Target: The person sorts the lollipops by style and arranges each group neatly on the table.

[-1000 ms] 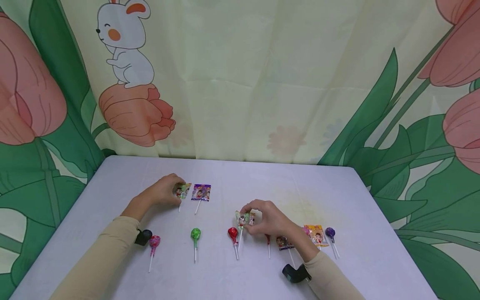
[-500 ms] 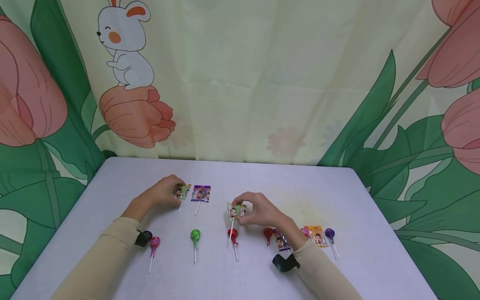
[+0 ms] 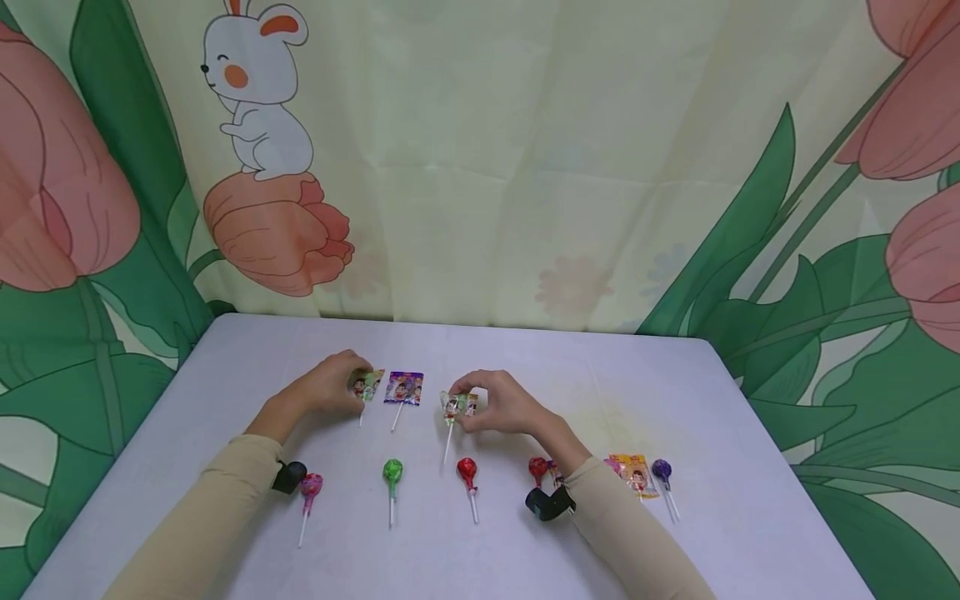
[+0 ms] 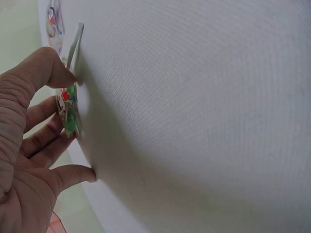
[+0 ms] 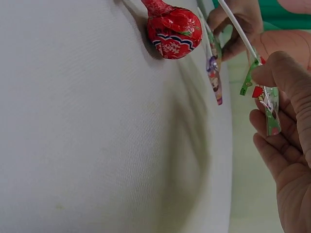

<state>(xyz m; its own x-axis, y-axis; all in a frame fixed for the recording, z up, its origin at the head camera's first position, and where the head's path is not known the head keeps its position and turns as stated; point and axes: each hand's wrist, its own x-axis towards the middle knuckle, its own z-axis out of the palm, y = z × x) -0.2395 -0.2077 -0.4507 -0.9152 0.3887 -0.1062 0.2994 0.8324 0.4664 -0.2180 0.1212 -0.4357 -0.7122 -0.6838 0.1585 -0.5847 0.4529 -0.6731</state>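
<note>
My left hand [image 3: 318, 390] is at the back left of the table, its fingers and thumb on a flat lollipop [image 3: 370, 384] in a green printed wrapper. In the left wrist view this lollipop [image 4: 71, 114] lies between thumb and fingers, low at the cloth. Right of it lies a purple-wrapped flat lollipop [image 3: 404, 388]. My right hand [image 3: 506, 404] pinches another green-wrapped flat lollipop [image 3: 451, 407] above the table, its white stick pointing down toward me. The right wrist view shows this lollipop [image 5: 272, 114] held off the cloth, with a red ball lollipop [image 5: 175, 34] beyond.
Along the front lie ball lollipops: pink [image 3: 311, 485], green [image 3: 392, 471], red [image 3: 467, 470], a second red [image 3: 537, 468] and purple [image 3: 662, 469]. An orange-wrapped flat lollipop [image 3: 637, 475] lies at the right. My right forearm partly covers others. A printed curtain [image 3: 480, 167] hangs behind the white table [image 3: 247, 350].
My right hand has moved left and back with the green-wrapped lollipop, from beside the red ball lollipop toward the purple-wrapped one. The left hand has stayed in place.
</note>
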